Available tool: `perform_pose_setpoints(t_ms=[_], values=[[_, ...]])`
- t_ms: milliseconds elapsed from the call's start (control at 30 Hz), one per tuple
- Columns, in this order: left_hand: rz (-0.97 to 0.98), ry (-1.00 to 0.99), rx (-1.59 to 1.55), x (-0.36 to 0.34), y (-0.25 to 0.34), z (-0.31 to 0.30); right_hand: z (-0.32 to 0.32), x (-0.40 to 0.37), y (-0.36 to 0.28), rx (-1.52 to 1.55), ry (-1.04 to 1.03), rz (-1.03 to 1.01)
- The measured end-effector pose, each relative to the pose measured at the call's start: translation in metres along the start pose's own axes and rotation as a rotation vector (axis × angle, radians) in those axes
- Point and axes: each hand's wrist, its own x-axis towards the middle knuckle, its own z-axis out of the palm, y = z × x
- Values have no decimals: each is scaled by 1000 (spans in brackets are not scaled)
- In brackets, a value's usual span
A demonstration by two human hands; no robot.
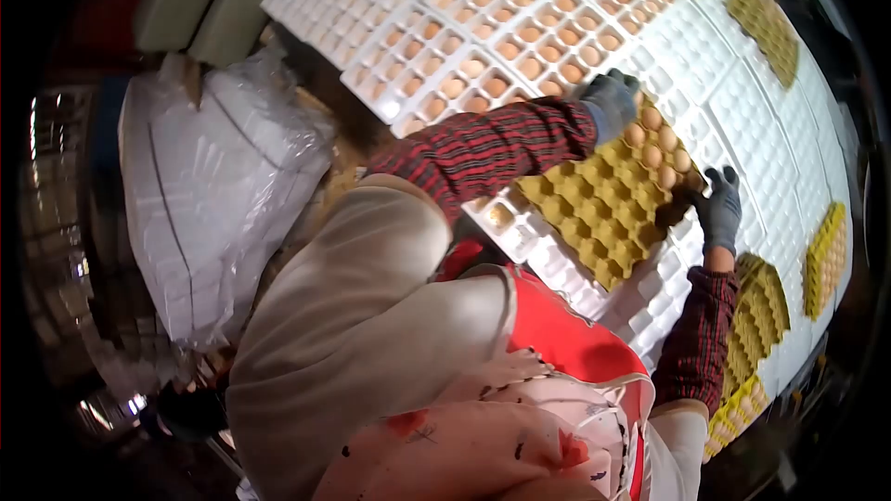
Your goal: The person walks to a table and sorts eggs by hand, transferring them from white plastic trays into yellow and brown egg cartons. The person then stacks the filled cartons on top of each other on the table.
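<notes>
Broad, pale rows of white moulded plastic trays (pixel 756 144) run across the upper and right side of a dim workspace, and many of their cups at the upper left hold brown eggs (pixel 531 68). At the far left sits a white block-shaped bundle wrapped in clear plastic film (pixel 227 195).

Close in front of the person, one yellow-brown, square pulp tray (pixel 594 209) rests over the white trays, between the two hands. Smooth brown eggs (pixel 667 139) sit together at its far end, beside the hands.

At its upper corner is the left hand (pixel 613 104), in a dark grey glove; its fingers curl away from view, so I cannot tell whether they pinch anything. Near the right edge, the grey-gloved right hand (pixel 719 209) has its fingers spread apart, with no egg visible between them.

A knock from either hand could tilt the pulp tray, since its weight seems gathered at one end; eggs might then roll or crack against one another.

Counted: two hands, one wrapped bundle, about six loose-set eggs clear in the near pulp tray, and five other yellow pulp trays or stacks (pixel 761 30) around the edges. Eggs in the white trays are too many and too blurred to count.
</notes>
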Motion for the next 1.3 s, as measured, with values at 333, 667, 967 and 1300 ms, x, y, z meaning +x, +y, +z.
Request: perform_pose_setpoints(t_ms=[333, 667, 967, 1300], values=[[-804, 124, -993, -196, -122, 10, 0, 31, 0, -98, -308, -37], [-947, -226, -591, -307, -208, 62, -12, -33, -175, 797, -370, -188], [-28, -81, -711, -307, -22, 41, 73, -6, -328, -382, -724, -840], [-647, 191, -1766, -255, -82, 15, 79, 12, -277, -37, -454, -589]])
